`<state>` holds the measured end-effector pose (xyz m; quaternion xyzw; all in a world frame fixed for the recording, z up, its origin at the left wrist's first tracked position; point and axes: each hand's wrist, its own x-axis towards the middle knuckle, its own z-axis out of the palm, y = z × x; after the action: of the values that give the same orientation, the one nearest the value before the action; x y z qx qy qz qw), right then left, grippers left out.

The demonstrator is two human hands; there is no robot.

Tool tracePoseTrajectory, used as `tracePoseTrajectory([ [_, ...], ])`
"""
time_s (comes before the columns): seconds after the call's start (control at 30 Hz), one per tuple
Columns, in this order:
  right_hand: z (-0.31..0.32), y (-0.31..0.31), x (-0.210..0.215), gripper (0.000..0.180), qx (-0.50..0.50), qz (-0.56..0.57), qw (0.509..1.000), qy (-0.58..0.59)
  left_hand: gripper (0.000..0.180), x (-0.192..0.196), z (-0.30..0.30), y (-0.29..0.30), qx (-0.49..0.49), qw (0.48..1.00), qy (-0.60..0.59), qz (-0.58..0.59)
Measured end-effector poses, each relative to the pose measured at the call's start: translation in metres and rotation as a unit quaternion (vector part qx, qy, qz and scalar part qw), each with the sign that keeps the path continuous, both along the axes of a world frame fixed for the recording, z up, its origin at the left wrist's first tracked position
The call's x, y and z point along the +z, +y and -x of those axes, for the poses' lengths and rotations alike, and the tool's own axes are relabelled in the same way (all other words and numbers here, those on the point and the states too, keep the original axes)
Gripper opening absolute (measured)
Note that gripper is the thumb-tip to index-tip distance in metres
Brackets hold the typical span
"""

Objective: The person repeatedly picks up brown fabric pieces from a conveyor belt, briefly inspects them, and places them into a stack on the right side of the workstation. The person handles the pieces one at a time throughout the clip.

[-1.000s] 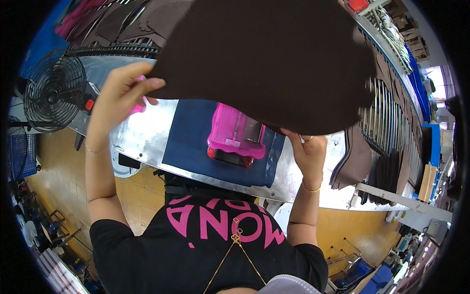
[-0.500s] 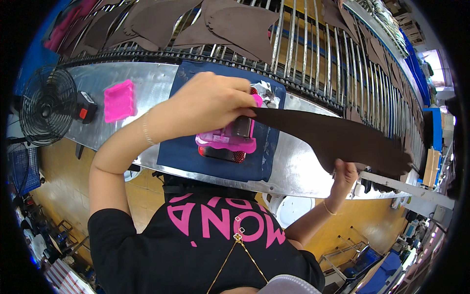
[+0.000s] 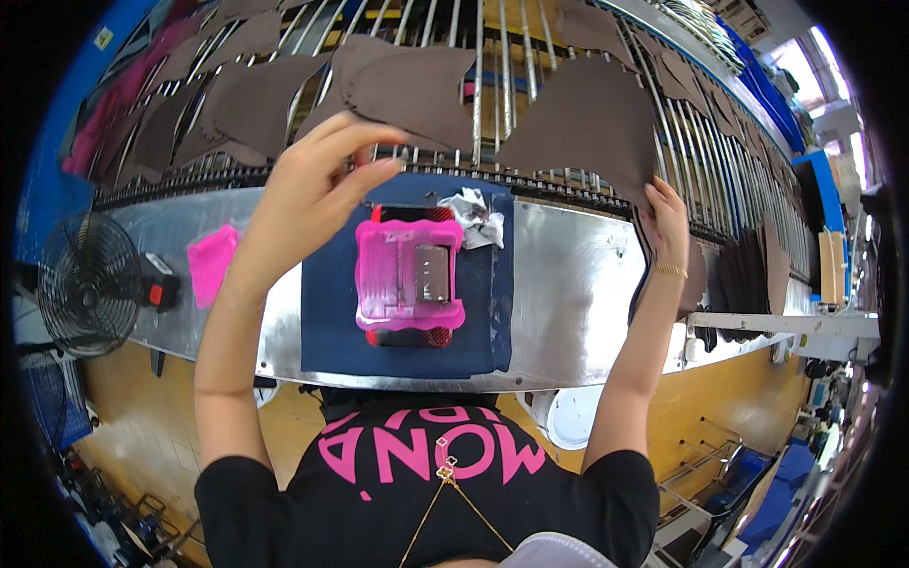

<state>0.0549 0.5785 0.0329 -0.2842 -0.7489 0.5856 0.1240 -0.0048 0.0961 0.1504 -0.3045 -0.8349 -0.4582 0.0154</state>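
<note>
Metal bars point(image 3: 506, 90) cross the top of the frame. My right hand point(image 3: 668, 227) holds a brown piece point(image 3: 587, 115), upper right of middle. My left hand point(image 3: 320, 185) is empty, fingers wide. I guess the step is laying it flat; that calls for letting go softly.

We're on 1 head cam, L of a worn pair, looking steeply down; its L = wearer's L, unmirrored. We see the black shirt point(image 3: 445, 511) v. close at btm ctr, chest seen from above, w/ L hand point(image 3: 317, 180) & R hand point(image 3: 669, 227) in the upper half. Counter point(image 3: 568, 293) crosses mid-view; rod rack point(image 3: 507, 85) lies beyond, up top. Fisheye's v. wide: counter's near edge bows, fan point(image 3: 90, 284) sits far L, floor point(image 3: 705, 393) shows lower L & R, dark rim rounds the corners.
</note>
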Motion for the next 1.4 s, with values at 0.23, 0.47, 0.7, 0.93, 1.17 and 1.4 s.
tracePoseTrajectory([
  [0.23,0.073,0.051,-0.075,0.041,0.001,-0.243,0.966,-0.084,0.026,-0.017,-0.006,-0.050,0.106,0.987,-0.115,-0.021],
  [0.47,-0.062,0.025,-0.053,0.052,-0.334,-0.407,0.832,-0.175,0.029,-0.048,0.002,-0.070,0.095,0.976,-0.184,-0.070],
  [0.7,-0.162,0.026,-0.066,0.071,-0.444,-0.296,0.773,-0.342,0.030,-0.047,0.012,-0.040,0.028,0.974,-0.207,-0.085],
  [0.93,-0.154,0.031,-0.066,0.075,-0.428,-0.291,0.785,-0.340,0.031,-0.049,0.006,-0.051,0.044,0.974,-0.203,-0.086],
  [1.17,-0.159,0.042,-0.052,0.078,-0.395,-0.268,0.811,-0.340,0.030,-0.061,0.007,-0.065,0.049,0.972,-0.213,-0.084],
  [1.4,-0.138,0.007,-0.016,0.030,-0.386,-0.444,0.800,-0.121,0.029,-0.043,0.003,-0.049,0.028,0.975,-0.202,-0.087],
])
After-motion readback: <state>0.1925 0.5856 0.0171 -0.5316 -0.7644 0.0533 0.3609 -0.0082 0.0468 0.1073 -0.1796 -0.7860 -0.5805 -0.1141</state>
